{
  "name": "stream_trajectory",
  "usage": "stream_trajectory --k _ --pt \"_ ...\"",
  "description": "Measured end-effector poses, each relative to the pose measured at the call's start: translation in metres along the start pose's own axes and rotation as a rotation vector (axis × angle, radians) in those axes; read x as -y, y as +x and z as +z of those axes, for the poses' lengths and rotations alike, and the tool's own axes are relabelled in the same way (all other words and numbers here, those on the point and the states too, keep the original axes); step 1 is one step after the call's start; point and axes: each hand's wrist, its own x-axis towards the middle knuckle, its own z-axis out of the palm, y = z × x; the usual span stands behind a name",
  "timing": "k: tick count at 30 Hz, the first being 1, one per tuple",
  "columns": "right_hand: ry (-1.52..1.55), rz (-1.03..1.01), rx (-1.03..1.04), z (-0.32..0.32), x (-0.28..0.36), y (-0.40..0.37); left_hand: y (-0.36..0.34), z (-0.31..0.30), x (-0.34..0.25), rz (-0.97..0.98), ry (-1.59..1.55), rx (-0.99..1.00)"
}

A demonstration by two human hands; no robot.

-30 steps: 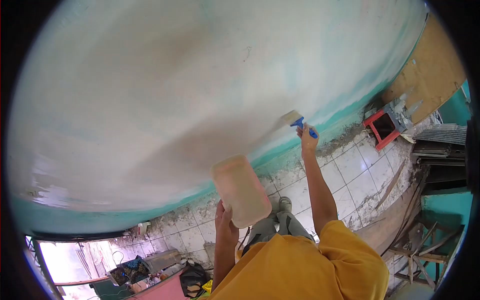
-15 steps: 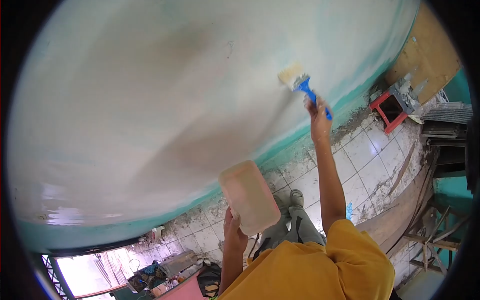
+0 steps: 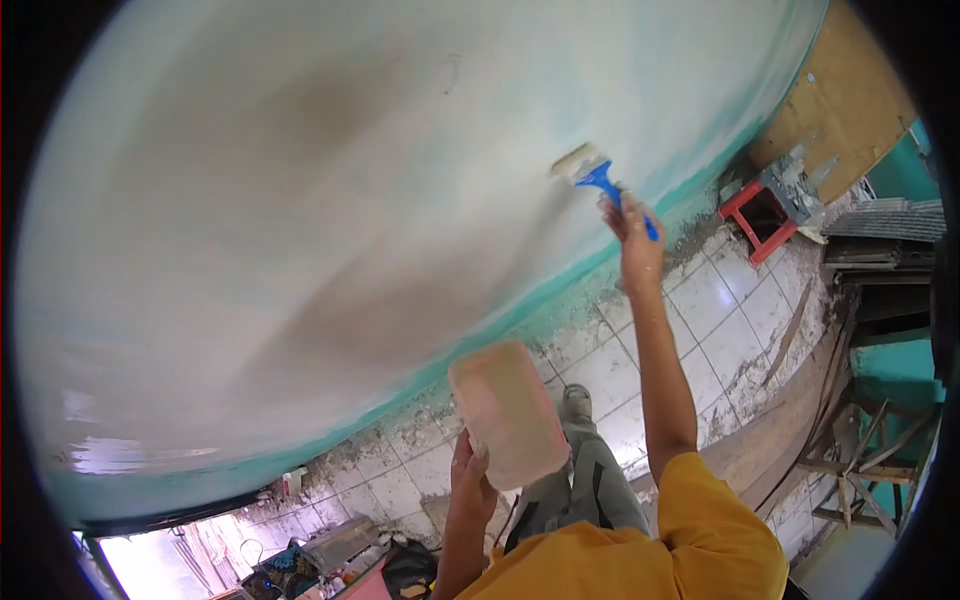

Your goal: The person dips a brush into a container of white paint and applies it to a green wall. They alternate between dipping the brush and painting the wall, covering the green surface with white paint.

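My right hand [image 3: 632, 228] is closed around the blue handle of a wide paintbrush [image 3: 598, 178]. The brush's pale bristles are at the whitish wall [image 3: 430, 190], which has green showing through in streaks and along its lower edge. Closer to my body, my left hand [image 3: 470, 468] grips the near left side of a pale pink rectangular plastic tub [image 3: 510, 415]. Inside the tub is a smooth, off-white layer. Part of my left fingers is hidden under the tub.
A red and grey stool [image 3: 765, 215] stands by the wall at right, near a brown board [image 3: 855, 105]. Dirty white floor tiles [image 3: 720, 300] run below the wall. Stacked grey sheets [image 3: 885, 225] and a wooden frame [image 3: 860, 480] are at far right; a black bag [image 3: 405, 570] lies lower left.
The brush has shifted slightly left and down, its bristles now bent flatter. The tub has moved a little lower and to the right in view. The camera view has shifted slightly.
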Motion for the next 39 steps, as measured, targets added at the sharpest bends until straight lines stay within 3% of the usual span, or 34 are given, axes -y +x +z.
stream_trajectory --k 2,5,10,14,17,21,23,26,34,39 --pt "0.117 -0.114 0.014 0.009 0.021 0.005 0.002 -0.012 0.0 0.029 -0.001 0.033" --pt "0.265 -0.109 0.023 -0.012 -0.026 0.016 -0.004 -0.022 0.002 0.005 -0.019 0.065" --pt "0.277 0.074 -0.062 -0.048 -0.146 0.014 0.0 -0.039 0.022 0.029 0.002 0.077" --pt "0.131 0.174 -0.141 -0.084 -0.188 0.009 -0.006 -0.037 0.034 -0.008 -0.002 0.033" --pt "0.03 0.243 -0.139 -0.085 -0.167 0.011 -0.008 -0.021 0.045 0.003 0.001 0.035" --pt "-0.031 0.055 0.006 -0.031 -0.057 0.015 -0.015 -0.001 0.058 -0.004 -0.025 0.012" --pt "0.035 -0.151 0.054 -0.006 -0.005 0.012 -0.018 0.007 0.064 -0.008 -0.04 0.01" --pt "0.197 -0.225 0.081 0.008 0.032 0.01 -0.02 0.019 0.073 0.006 -0.054 -0.012" --pt "0.063 0.016 -0.017 -0.065 -0.138 0.005 -0.029 0.011 0.098 0.124 -0.121 -0.019" --pt "-0.086 0.083 -0.052 -0.047 -0.089 0.02 -0.043 0.007 0.088 0.106 -0.12 -0.056"
